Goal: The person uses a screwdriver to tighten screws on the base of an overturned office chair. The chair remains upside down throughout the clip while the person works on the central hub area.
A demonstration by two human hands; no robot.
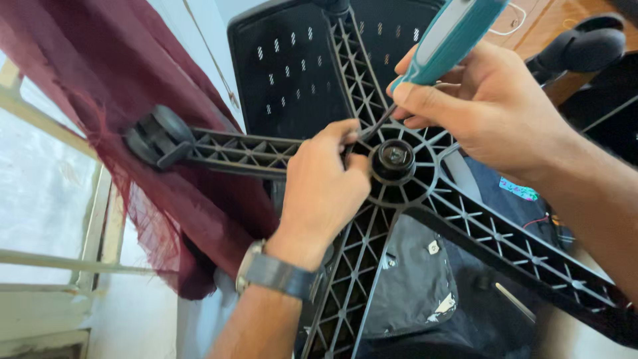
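One maroon curtain [80, 86], far left of frame. Caster [154, 136] on black chair base [465, 219], centre. Left hand [322, 189], fingers pinched on screwdriver shaft [371, 129] beside hub [393, 158]. Right hand [478, 110], upper right, fingers clenched around teal screwdriver handle [452, 33]. Wristwatch [276, 274], lower centre.

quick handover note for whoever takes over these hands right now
Left hand: fingers pinched on the screwdriver's metal tip, beside the hub.
Right hand: gripping the teal screwdriver, shaft angled down toward the hub.
Chair base: upturned, ribbed underside facing up; a caster on the left leg against the maroon curtain.
Done: tool set at the hub.
Left: the hub fitting still sits in place; whether it is loose cannot be told.
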